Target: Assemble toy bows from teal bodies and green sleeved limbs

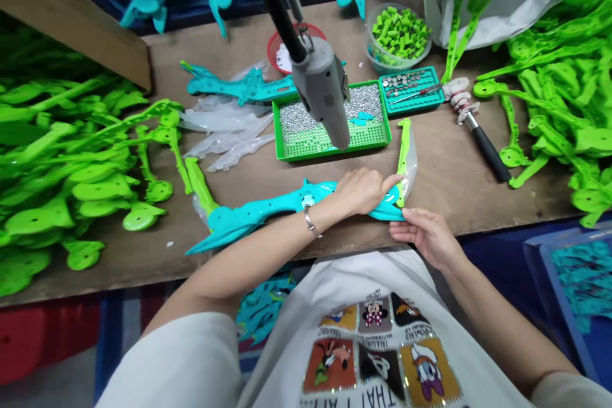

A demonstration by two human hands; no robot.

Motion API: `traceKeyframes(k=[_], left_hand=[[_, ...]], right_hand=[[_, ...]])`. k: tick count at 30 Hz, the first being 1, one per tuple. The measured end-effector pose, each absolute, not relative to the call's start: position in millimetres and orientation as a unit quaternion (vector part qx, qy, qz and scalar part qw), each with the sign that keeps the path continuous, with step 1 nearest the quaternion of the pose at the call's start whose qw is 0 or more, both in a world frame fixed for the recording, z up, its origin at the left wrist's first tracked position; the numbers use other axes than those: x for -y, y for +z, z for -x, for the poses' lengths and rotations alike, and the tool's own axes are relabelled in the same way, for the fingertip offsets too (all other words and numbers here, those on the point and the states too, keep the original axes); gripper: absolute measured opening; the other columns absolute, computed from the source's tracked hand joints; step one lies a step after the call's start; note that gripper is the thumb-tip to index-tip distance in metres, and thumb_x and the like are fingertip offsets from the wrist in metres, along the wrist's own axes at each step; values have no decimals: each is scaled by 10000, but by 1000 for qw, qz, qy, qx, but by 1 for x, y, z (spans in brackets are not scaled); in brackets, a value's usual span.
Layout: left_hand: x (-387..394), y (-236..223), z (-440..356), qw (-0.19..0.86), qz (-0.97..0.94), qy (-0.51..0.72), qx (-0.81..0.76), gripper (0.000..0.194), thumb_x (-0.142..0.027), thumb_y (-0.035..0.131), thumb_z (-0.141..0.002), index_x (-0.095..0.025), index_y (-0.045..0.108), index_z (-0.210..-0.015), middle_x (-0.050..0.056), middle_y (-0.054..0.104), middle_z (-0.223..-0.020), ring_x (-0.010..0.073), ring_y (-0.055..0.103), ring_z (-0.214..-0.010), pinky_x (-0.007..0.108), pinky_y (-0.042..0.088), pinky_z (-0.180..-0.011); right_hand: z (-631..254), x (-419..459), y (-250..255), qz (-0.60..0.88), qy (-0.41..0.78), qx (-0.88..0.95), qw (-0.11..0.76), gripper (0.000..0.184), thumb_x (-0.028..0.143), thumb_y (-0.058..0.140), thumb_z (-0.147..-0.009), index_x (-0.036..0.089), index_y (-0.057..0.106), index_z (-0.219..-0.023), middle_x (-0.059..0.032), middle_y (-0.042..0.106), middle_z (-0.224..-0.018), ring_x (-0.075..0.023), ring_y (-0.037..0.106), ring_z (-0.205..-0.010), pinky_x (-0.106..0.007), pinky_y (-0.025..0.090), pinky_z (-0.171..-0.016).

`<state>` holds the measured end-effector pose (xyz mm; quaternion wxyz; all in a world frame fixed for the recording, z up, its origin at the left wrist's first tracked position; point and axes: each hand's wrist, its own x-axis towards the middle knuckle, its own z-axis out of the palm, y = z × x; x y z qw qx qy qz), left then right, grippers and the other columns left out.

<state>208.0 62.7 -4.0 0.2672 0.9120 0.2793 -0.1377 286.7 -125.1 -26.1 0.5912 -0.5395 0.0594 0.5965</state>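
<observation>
A long turquoise plastic piece point(268, 205), shaped like a toy bow, lies along the front of the table. Bright green arms stick out at both ends: the left green arm point(201, 188) and the right green arm point(404, 156), with translucent plastic beside each. My left hand point(359, 192) is closed over the bow's right part, its thumb reaching to the foot of the right green arm. At the bow's right tip, the thumb and forefinger of my right hand point(428, 233) pinch the turquoise edge. The fingers of my left hand are partly hidden underneath.
A grey electric screwdriver point(325, 92) hangs above a green tray point(329, 154) of screws. Behind are a bowl of green bits point(400, 32) and a turquoise tray point(415, 104). A cloth-wrapped hammer point(488, 146) lies right. Green parts heap up at the left point(71, 185) and right point(568, 95).
</observation>
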Motion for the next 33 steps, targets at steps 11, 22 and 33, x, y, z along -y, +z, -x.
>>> traceKeyframes(k=[11, 22, 33], left_hand=[[-5, 0, -127, 757, -518, -45, -395, 666, -758, 513, -910, -139, 695, -747, 108, 719, -674, 189, 680, -565, 310, 542, -601], [36, -21, -174, 860, -177, 244, -413, 502, -514, 863, -752, -145, 639, -1008, 101, 773, -922, 255, 768, -829, 532, 583, -952], [44, -23, -183, 870, -116, 281, -387, 549, -515, 821, -815, -220, 551, -1191, 81, 749, -1097, 240, 767, -881, 573, 576, -956]], right_hand=[[-315, 116, -19, 590, 647, 21, 483, 392, 462, 918, -655, 131, 742, -771, -76, 768, -710, -126, 695, -536, -187, 577, -508], [-352, 91, 26, 769, 381, 433, 276, 387, 574, 776, -792, 190, 765, -836, -45, 731, -716, -175, 675, -631, -288, 541, -601], [-312, -74, 40, 599, 299, 550, 500, 622, 327, 823, -738, 251, 558, -1296, -51, 724, -1058, -243, 714, -934, -406, 600, -814]])
